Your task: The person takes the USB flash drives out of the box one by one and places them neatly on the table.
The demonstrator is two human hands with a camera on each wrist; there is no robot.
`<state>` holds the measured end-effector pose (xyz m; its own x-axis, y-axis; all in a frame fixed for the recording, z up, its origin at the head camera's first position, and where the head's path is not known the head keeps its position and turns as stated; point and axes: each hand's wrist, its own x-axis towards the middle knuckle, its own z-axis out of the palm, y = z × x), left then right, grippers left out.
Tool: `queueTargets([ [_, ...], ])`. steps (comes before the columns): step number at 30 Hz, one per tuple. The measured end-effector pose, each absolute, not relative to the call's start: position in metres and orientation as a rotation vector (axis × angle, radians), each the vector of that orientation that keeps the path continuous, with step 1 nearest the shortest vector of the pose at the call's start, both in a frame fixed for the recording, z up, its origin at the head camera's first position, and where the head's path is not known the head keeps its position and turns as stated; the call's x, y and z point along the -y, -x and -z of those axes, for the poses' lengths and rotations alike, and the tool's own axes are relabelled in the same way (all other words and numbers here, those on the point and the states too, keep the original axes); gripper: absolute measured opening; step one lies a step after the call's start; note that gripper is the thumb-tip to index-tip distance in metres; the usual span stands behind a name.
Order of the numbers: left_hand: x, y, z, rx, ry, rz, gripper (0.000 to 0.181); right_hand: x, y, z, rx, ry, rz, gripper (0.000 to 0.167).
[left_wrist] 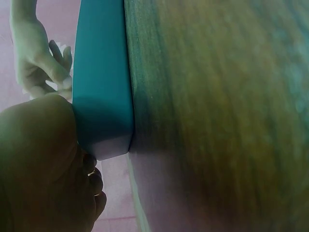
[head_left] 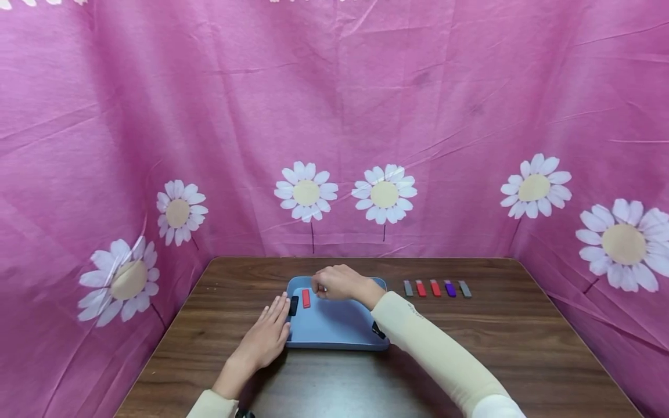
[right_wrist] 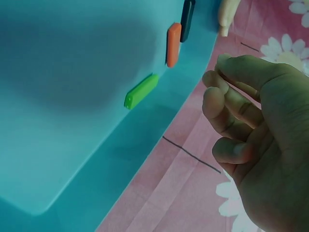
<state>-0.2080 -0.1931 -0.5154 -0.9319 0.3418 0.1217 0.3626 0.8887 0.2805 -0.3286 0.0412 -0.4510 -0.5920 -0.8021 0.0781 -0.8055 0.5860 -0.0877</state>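
A blue tray (head_left: 334, 334) lies on the table. My left hand (head_left: 266, 337) rests along its left side with straight fingers; the left wrist view shows the palm beside the tray wall (left_wrist: 104, 72). Over the tray's far part is my right hand (head_left: 340, 283), its fingers (right_wrist: 241, 104) loosely bent and nothing visible between them. Near the tray's edge lie three small sticks, which look like USB flash drives: a black stick (right_wrist: 188, 19), a red stick (head_left: 306, 298) and a green stick (right_wrist: 141, 92). In the head view the right hand hides the green one.
Right of the tray, a row of similar sticks lies on the wooden table: a grey stick (head_left: 408, 288), two red sticks (head_left: 421, 289), a purple stick (head_left: 450, 289) and another grey stick (head_left: 464, 289). A pink flowered curtain (head_left: 345, 116) stands behind and at both sides.
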Motion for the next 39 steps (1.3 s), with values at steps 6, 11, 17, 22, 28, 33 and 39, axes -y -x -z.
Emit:
queueTargets([
  [6,0.193,0.209,0.519,2.906,0.594,0.501,0.054,-0.025,0.33,0.455,2.812,-1.412,-0.171,0.015],
  [11,0.193,0.211,0.518,2.952,0.574,0.449,0.055,-0.014,0.331,0.459,2.867,-1.37,-0.121,0.017],
  [17,0.192,0.21,0.517,2.95,0.577,0.477,0.055,0.0,0.334,0.463,2.953,-1.331,-0.035,0.034],
  [22,0.194,0.212,0.524,2.893,0.603,0.514,0.055,0.011,0.335,0.47,2.993,-1.32,0.062,0.046],
  [28,0.195,0.211,0.525,2.901,0.611,0.495,0.056,0.022,0.33,0.477,3.01,-1.274,0.221,0.059],
  [33,0.194,0.209,0.52,2.945,0.601,0.545,0.057,0.028,0.326,0.48,3.028,-1.236,0.319,0.071],
  [39,0.194,0.21,0.519,3.0,0.562,0.482,0.058,0.032,0.324,0.48,3.03,-1.207,0.368,0.071],
])
